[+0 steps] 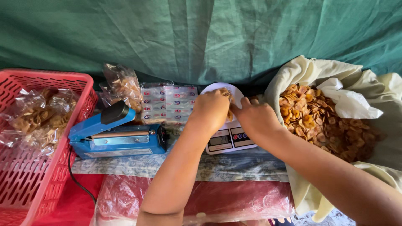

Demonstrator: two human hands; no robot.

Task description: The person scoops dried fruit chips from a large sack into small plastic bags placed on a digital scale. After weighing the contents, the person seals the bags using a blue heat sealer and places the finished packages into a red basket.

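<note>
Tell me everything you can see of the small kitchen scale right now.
The kitchen scale is a small white digital one, plastic by the look, lying flat on the patterned cloth between the blue heat sealer and the open sack of chips. Its round white platform sits at the back, mostly hidden by both hands. The front panel shows a grey display and round buttons. The left hand and right hand are over the platform, handling a small bag of chips there.
</note>
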